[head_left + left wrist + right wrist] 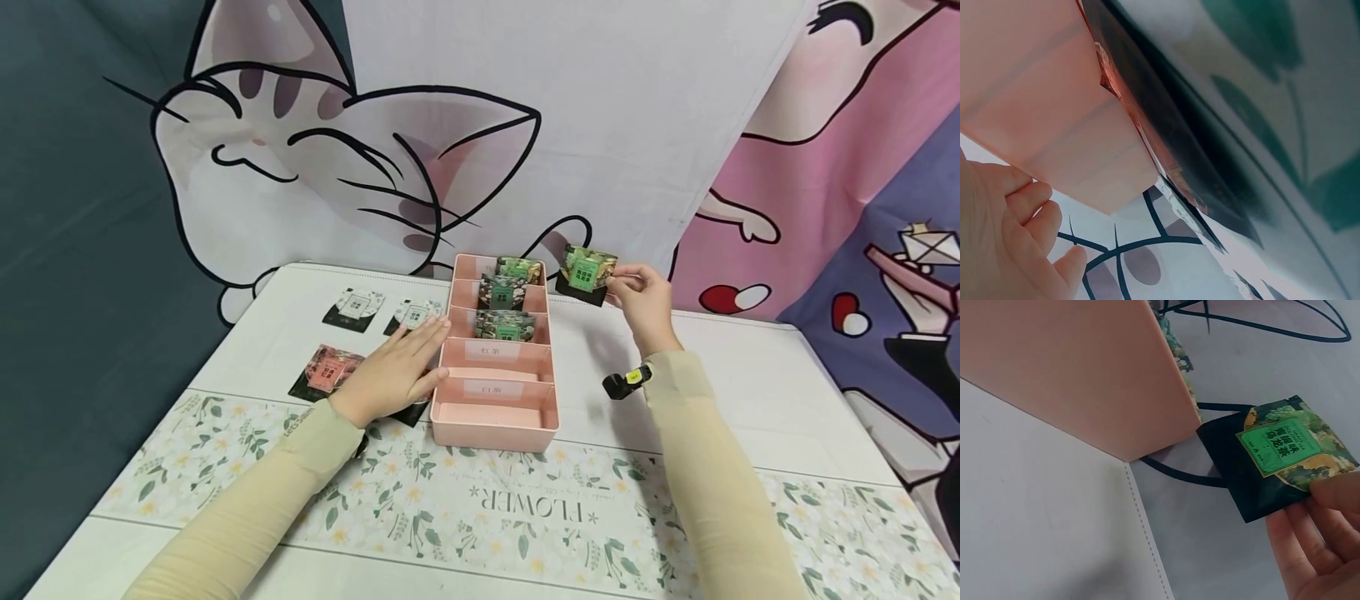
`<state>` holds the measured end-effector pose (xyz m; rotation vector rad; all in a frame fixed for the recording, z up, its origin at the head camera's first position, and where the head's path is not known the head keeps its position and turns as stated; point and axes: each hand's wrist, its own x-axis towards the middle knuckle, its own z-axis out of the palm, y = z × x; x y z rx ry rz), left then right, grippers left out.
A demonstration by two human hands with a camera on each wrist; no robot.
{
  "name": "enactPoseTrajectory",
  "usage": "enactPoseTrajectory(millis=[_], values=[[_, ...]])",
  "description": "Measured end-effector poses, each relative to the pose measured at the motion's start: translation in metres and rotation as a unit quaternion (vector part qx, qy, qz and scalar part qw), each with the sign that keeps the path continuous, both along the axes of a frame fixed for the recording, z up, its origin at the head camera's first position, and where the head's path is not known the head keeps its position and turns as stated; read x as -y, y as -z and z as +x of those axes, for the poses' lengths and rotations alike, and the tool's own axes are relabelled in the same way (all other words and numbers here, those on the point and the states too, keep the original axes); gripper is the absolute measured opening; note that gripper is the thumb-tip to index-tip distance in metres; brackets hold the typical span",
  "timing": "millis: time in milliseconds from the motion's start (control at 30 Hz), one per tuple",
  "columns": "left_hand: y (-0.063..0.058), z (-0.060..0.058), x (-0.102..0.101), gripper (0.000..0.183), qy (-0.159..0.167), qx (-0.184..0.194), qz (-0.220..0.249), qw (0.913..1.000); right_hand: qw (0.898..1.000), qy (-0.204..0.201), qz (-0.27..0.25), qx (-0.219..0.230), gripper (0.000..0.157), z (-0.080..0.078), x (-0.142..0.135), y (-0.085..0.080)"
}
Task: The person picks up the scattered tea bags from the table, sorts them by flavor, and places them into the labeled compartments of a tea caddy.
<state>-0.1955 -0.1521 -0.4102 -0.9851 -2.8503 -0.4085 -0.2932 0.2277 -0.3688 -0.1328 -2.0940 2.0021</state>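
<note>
Sachet (586, 272), squarish, black with patterned green, is pinched by the right hand (643, 307) near the far right corner of a long pink five-compartment box (491, 438). The left hand (397, 367), fingers extended, touches the box's left side. Green patterned packets (502, 293) occupy its three far compartments; white-and-black packets (355, 307) lie left of it.
</note>
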Motion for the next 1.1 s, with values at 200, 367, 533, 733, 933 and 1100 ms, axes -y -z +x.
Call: enactPoseTrajectory(millis=[200, 367, 533, 733, 933, 1100], values=[[0.001, 0.000, 0.000, 0.069, 0.001, 0.000, 0.004, 1.0000, 1.000, -0.009, 0.007, -0.007, 0.010, -0.009, 0.007, -0.001], [0.002, -0.001, 0.000, 0.069, 0.002, 0.000, 0.005, 1.0000, 0.999, -0.027, -0.007, -0.028, 0.011, -0.017, 0.014, -0.005], [0.002, -0.001, 0.000, 0.069, 0.000, 0.003, 0.005, 1.0000, 0.998, -0.042, -0.003, -0.049, 0.010, -0.024, 0.023, -0.009], [0.001, 0.000, 0.000, 0.069, 0.001, 0.005, 0.006, 1.0000, 0.997, -0.059, 0.011, -0.047, 0.012, -0.030, 0.038, -0.017], [0.001, -0.001, 0.000, 0.069, 0.002, 0.002, 0.007, 1.0000, 0.996, -0.072, 0.038, -0.034, 0.010, -0.038, 0.049, -0.022], [0.002, -0.001, 0.000, 0.069, 0.000, 0.006, 0.005, 1.0000, 0.994, -0.094, 0.057, -0.012, 0.012, -0.043, 0.055, -0.022]])
